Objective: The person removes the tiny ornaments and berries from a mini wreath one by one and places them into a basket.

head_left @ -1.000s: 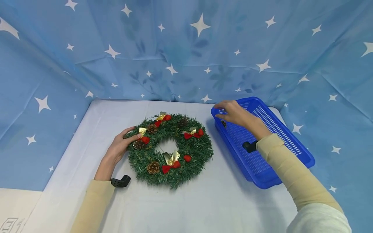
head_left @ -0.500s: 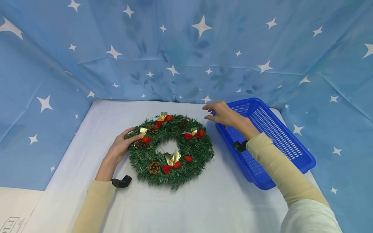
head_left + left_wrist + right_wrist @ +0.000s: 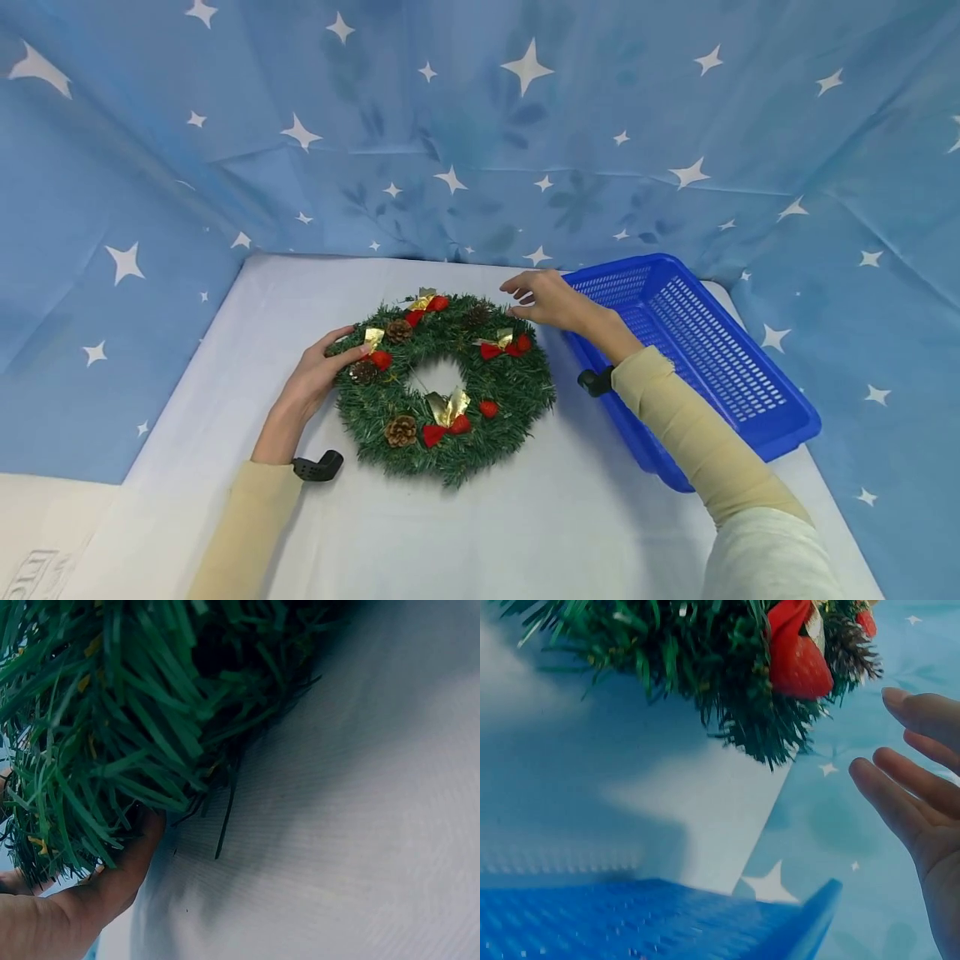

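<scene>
A green Christmas wreath (image 3: 525, 387) lies flat on the white cloth in the head view, with pine cones (image 3: 401, 431), red berries (image 3: 489, 409) and red-and-gold bows (image 3: 447, 421) on it. My left hand (image 3: 311, 375) grips its left edge, thumb on top beside a bow. In the left wrist view, fingers (image 3: 124, 877) curl beneath the green needles (image 3: 112, 742). At the wreath's upper right edge hovers my right hand (image 3: 551, 300), fingers loosely spread. The right wrist view shows nothing between these fingers (image 3: 889, 795), apart from the wreath.
To the right stands a blue perforated plastic basket (image 3: 723, 354), partly covered by the right forearm (image 3: 697, 425). Blue star-patterned cloth (image 3: 480, 133) hangs behind and at both sides. White cloth (image 3: 487, 542) spreads in front of the wreath.
My right hand has moved left, from over the basket to the wreath's upper right edge. A small pine cone seen earlier inside the basket is hidden now. The left hand keeps its hold.
</scene>
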The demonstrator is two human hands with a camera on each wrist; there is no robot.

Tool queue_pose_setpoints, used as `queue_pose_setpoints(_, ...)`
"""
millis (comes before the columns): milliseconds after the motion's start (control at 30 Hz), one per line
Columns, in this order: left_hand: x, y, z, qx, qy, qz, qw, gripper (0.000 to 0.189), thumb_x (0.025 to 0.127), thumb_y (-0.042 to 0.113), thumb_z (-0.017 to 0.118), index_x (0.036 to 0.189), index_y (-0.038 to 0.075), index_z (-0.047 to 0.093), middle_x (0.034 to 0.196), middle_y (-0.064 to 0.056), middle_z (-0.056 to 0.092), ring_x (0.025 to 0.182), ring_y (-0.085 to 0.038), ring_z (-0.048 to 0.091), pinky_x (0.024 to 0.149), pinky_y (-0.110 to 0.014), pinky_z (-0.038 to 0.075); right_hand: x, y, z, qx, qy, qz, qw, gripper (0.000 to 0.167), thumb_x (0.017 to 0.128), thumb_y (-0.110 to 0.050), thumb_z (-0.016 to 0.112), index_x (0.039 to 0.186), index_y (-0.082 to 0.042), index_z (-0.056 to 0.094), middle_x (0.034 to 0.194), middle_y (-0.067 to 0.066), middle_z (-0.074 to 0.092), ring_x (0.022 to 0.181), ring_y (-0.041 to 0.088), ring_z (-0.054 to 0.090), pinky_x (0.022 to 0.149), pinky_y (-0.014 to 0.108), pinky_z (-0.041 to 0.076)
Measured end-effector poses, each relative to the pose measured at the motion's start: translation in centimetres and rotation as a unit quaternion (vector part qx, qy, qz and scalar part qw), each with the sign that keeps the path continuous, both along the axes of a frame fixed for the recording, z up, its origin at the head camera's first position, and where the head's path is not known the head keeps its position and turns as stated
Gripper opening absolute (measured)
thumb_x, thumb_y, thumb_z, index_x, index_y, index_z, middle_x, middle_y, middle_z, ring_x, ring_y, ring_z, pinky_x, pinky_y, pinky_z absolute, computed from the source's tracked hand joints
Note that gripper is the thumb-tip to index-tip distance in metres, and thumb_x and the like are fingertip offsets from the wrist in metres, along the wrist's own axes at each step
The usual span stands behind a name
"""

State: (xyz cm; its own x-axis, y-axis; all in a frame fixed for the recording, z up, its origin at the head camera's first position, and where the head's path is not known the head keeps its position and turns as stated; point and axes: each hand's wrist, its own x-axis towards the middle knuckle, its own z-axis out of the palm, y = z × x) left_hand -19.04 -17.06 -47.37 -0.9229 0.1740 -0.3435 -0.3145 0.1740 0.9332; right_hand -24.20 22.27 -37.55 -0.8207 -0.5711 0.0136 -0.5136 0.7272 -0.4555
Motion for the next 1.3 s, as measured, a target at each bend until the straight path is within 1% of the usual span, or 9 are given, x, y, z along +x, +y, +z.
queue_pose_setpoints(167,-0.1,0.3,-0.1,-0.001,0.000,-0.006,1.0000,0.084,0.097,0.041,0.072,0.165,0.019,0.028,0.173,-0.015,-0.002,0.158,-0.043,0.007,0.122,-0.070,0.018,0.1,-0.4,-0.8,-0.007,-0.013,-0.007,0.9999,0.040,0.094,-0.011,0.076,0.131,0.003,0.067,0.130,0.022,0.069,0.109,0.036,0.072,0.090,0.043,0.062)
queue_pose_setpoints(300,-0.2,0.2,0.0,-0.005,0.004,-0.002,1.0000,0.083,0.098,0.040,0.071,0.165,0.019,0.027,0.173,-0.015,-0.003,0.158,-0.043,0.007,0.122,-0.071,0.018,-0.2,-1.1,-1.4,-0.022,-0.017,0.002,0.9996,0.042,0.094,-0.010,0.076,0.132,0.004,0.066,0.130,0.023,0.068,0.108,0.036,0.073,0.089,0.042,0.062)
queue_pose_setpoints(500,-0.2,0.0,0.2,-0.005,-0.001,-0.006,1.0000,0.083,0.098,0.039,0.072,0.165,0.020,0.027,0.173,-0.015,-0.003,0.158,-0.044,0.007,0.121,-0.071,0.018,-0.6,-2.1,-2.1,-0.024,-0.020,-0.001,0.9995,0.041,0.094,-0.012,0.077,0.131,0.001,0.068,0.127,0.019,0.071,0.108,0.032,0.073,0.087,0.040,0.062)
queue_pose_setpoints(667,-0.3,-0.1,0.4,-0.008,0.000,-0.008,0.9999,0.084,0.098,0.040,0.072,0.165,0.020,0.026,0.173,-0.015,-0.003,0.158,-0.044,0.006,0.122,-0.071,0.017,-0.9,-2.8,-2.2,-0.020,-0.013,0.009,0.9997,0.040,0.094,-0.013,0.078,0.130,0.001,0.069,0.126,0.018,0.072,0.108,0.031,0.073,0.087,0.039,0.062)
queue_pose_setpoints(833,-0.3,-0.2,0.4,-0.006,-0.002,-0.006,1.0000,0.084,0.099,0.038,0.071,0.166,0.021,0.025,0.173,-0.014,-0.005,0.158,-0.044,0.005,0.122,-0.071,0.016,-1.1,-3.5,-2.2,-0.013,-0.027,0.012,0.9995,0.040,0.094,-0.014,0.077,0.132,-0.002,0.069,0.128,0.016,0.071,0.111,0.030,0.071,0.090,0.041,0.061)
queue_pose_setpoints(967,-0.3,-0.3,0.3,-0.005,-0.003,-0.004,1.0000,0.083,0.099,0.038,0.071,0.166,0.020,0.025,0.173,-0.015,-0.004,0.158,-0.044,0.007,0.122,-0.070,0.018,-1.2,-3.8,-2.5,-0.003,-0.026,0.013,0.9996,0.039,0.095,-0.015,0.077,0.132,-0.004,0.070,0.128,0.015,0.071,0.113,0.030,0.070,0.092,0.043,0.060)
queue_pose_setpoints(1100,-0.3,-0.2,0.2,-0.001,-0.002,-0.003,1.0000,0.083,0.099,0.038,0.071,0.166,0.020,0.025,0.173,-0.015,-0.004,0.158,-0.044,0.007,0.122,-0.071,0.018,-1.3,-3.9,-2.7,0.006,-0.015,0.011,0.9998,0.036,0.095,-0.015,0.077,0.129,-0.005,0.072,0.128,0.014,0.072,0.111,0.029,0.070,0.090,0.043,0.059)
queue_pose_setpoints(1300,-0.2,-0.2,0.0,0.003,-0.006,0.000,1.0000,0.083,0.099,0.037,0.071,0.165,0.020,0.026,0.173,-0.015,-0.004,0.158,-0.043,0.006,0.122,-0.071,0.017,-1.2,-4.1,-2.6,0.006,-0.014,0.012,0.9998,0.032,0.095,-0.011,0.076,0.126,-0.006,0.074,0.131,0.013,0.071,0.109,0.028,0.070,0.089,0.044,0.057)
